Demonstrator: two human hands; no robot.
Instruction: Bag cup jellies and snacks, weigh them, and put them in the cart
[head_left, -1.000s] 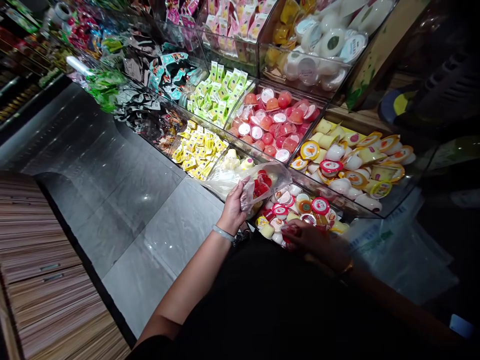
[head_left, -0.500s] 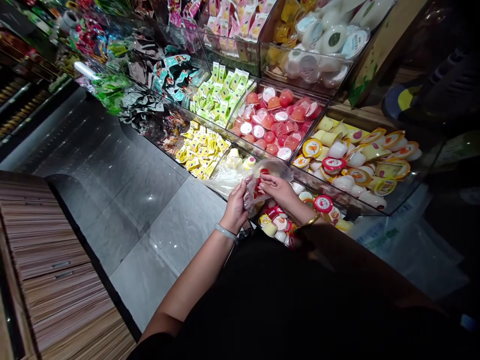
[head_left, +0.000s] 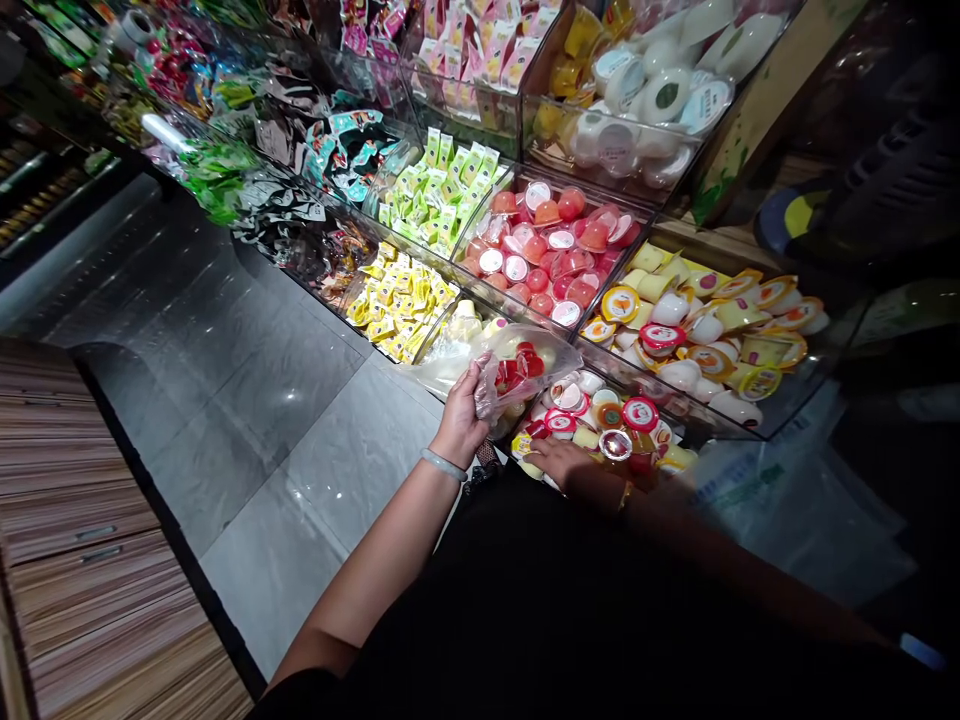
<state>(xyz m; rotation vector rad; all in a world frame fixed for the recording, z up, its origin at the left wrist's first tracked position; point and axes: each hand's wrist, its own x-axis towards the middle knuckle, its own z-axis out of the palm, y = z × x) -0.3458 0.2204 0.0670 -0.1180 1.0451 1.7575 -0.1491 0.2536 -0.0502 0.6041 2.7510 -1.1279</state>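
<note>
My left hand (head_left: 461, 420) is closed on the gathered edge of a clear plastic bag (head_left: 442, 375). Through the bag's film several red jelly cups (head_left: 521, 368) show. My right hand (head_left: 559, 462) reaches low into the front bin of mixed jelly cups (head_left: 592, 415), palm down with its fingers stretched out over the cups. Pale and yellow cups lie by its fingertips; whether it touches one of them I cannot make out. The wrist beyond is in shadow.
Behind the bag are bins of red-orange jelly cups (head_left: 536, 245), yellow packets (head_left: 401, 300) and green packets (head_left: 442, 190). Pudding cups (head_left: 705, 330) fill a bin at right. Wooden drawers (head_left: 97, 580) stand at left beyond the grey tile floor (head_left: 300, 440).
My right hand has left the bag's mouth and moved down into the front bin of jelly cups. My left hand keeps hold of the bag, whose red contents now show more.
</note>
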